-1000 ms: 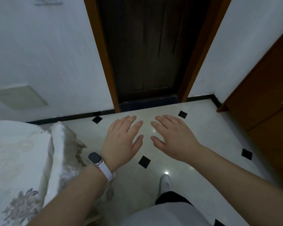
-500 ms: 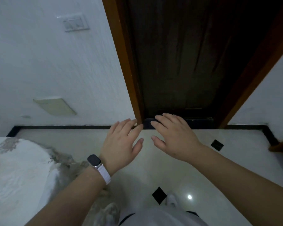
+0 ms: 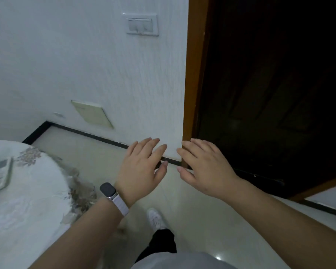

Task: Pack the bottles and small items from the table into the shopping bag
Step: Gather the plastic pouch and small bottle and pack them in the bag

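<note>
Left hand [image 3: 142,169], right hand [image 3: 206,167]: flat, fingers spread, empty, above floor [image 3: 97,152]; probably free for first pick. Cloth-covered counter [image 3: 27,200] at left bears remote control [image 3: 2,174]; bottles, bag unseen.

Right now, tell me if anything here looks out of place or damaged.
Nothing stands out. The left hand and right hand hover open, empty; a remote lies flat on the clothed table.

A remote [image 3: 2,174] lies on the cloth-covered table [image 3: 39,200].
</note>
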`<action>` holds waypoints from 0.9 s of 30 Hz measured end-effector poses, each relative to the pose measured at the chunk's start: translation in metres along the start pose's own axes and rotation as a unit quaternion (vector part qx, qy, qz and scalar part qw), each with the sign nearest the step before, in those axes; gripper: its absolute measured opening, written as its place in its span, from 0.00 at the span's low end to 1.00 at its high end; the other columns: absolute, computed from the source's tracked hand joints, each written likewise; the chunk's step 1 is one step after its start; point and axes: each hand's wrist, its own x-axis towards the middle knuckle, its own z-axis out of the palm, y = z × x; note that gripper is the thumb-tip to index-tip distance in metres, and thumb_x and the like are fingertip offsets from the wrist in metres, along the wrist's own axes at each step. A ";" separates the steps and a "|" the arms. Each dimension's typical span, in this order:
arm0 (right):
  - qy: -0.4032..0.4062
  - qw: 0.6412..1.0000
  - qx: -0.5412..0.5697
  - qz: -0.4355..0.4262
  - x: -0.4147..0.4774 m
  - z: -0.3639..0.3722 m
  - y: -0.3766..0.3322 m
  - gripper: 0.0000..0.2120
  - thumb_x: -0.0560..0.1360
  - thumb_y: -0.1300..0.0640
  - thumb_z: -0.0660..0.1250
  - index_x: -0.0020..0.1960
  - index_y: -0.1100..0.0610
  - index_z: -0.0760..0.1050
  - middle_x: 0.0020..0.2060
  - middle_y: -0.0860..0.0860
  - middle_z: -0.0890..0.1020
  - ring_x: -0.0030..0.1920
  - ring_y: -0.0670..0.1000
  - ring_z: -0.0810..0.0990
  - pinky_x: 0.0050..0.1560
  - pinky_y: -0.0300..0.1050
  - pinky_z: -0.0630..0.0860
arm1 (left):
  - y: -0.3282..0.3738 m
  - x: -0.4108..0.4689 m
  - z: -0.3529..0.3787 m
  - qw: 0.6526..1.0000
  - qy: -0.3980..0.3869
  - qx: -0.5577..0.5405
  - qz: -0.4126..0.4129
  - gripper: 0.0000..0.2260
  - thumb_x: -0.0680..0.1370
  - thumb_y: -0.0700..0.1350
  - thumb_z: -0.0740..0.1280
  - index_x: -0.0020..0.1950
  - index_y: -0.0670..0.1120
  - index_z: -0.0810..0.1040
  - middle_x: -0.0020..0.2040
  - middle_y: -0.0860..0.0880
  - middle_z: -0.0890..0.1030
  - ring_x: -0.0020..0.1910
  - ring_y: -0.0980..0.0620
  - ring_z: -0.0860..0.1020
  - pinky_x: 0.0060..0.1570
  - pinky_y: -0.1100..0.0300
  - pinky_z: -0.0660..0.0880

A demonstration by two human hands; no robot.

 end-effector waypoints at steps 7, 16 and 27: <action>-0.013 0.998 -0.052 -0.033 0.144 0.022 0.009 0.24 0.77 0.41 0.56 0.67 0.53 0.74 0.66 0.52 0.76 0.67 0.56 0.72 0.68 0.54 0.67 | -0.118 0.058 0.047 0.998 0.042 -0.021 -0.050 0.17 0.78 0.51 0.65 0.62 0.45 0.79 0.63 0.43 0.79 0.64 0.39 0.76 0.62 0.41 0.71; 0.023 0.991 -0.034 -0.129 0.321 0.047 -0.022 0.24 0.77 0.43 0.57 0.64 0.57 0.77 0.63 0.56 0.78 0.64 0.59 0.75 0.63 0.57 0.71 | -0.258 0.098 0.049 0.992 0.035 0.002 -0.120 0.17 0.78 0.51 0.65 0.63 0.44 0.79 0.63 0.43 0.79 0.64 0.40 0.76 0.63 0.42 0.71; 0.045 0.957 0.035 -0.286 0.513 0.106 -0.043 0.24 0.76 0.44 0.59 0.63 0.59 0.78 0.61 0.57 0.80 0.61 0.60 0.76 0.61 0.56 0.72 | -0.395 0.106 0.050 0.950 0.004 0.119 -0.288 0.18 0.78 0.52 0.64 0.64 0.45 0.79 0.63 0.44 0.80 0.63 0.41 0.75 0.61 0.44 0.71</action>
